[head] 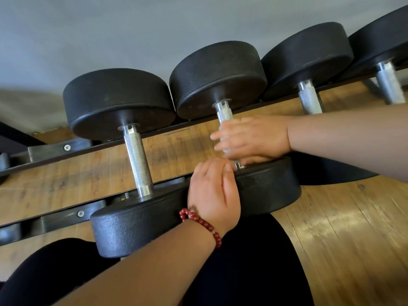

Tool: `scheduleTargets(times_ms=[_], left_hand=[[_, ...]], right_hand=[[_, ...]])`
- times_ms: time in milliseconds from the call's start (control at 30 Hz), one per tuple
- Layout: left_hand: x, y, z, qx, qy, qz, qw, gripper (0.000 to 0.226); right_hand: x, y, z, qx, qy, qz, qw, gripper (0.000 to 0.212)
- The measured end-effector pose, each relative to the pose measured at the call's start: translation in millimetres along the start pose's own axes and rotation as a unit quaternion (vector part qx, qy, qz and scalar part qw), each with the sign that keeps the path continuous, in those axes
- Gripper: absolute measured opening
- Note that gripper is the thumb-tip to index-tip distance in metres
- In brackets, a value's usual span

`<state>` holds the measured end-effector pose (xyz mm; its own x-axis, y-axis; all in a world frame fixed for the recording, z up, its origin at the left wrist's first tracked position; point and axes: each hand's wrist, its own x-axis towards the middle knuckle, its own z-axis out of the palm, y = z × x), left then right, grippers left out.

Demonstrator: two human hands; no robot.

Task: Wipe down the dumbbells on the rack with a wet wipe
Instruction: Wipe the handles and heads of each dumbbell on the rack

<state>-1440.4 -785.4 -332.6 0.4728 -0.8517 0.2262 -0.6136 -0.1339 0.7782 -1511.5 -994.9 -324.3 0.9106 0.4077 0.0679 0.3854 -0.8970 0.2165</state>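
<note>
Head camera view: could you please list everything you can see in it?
dumbbells: four in view, black heads and silver knurled handles, side by side on the rack.
rack: one, black bolted rails, running across under the dumbbells.
wet wipe: one, white and blurred, round the second dumbbell's handle.
floor: brown wood, beneath the rack.
wall: grey, behind the rack.
bracelet: one, red beads, on the left wrist.
legs: dark clothing, bottom of the frame.
left grip: curled over the second dumbbell's near head.
right grip: holds the wet wipe round that handle.
</note>
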Motion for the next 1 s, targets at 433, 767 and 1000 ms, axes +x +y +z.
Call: scheduleTargets(times_ms=[433, 767, 1000], left_hand=[[0, 0, 0, -0.001, 0.0, -0.003, 1.0, 0.033], [0, 0, 0, -0.003, -0.008, -0.009, 1.0, 0.033], [0, -2, 1, -0.003, 0.0, 0.0, 1.0, 0.034]], right_hand=[[-11, 14, -5, -0.032, 0.037, 0.055, 0.997, 0.047], [4, 28, -9, -0.068, 0.034, 0.027, 0.997, 0.039], [0, 0, 0, -0.01, 0.001, -0.01, 1.0, 0.043]])
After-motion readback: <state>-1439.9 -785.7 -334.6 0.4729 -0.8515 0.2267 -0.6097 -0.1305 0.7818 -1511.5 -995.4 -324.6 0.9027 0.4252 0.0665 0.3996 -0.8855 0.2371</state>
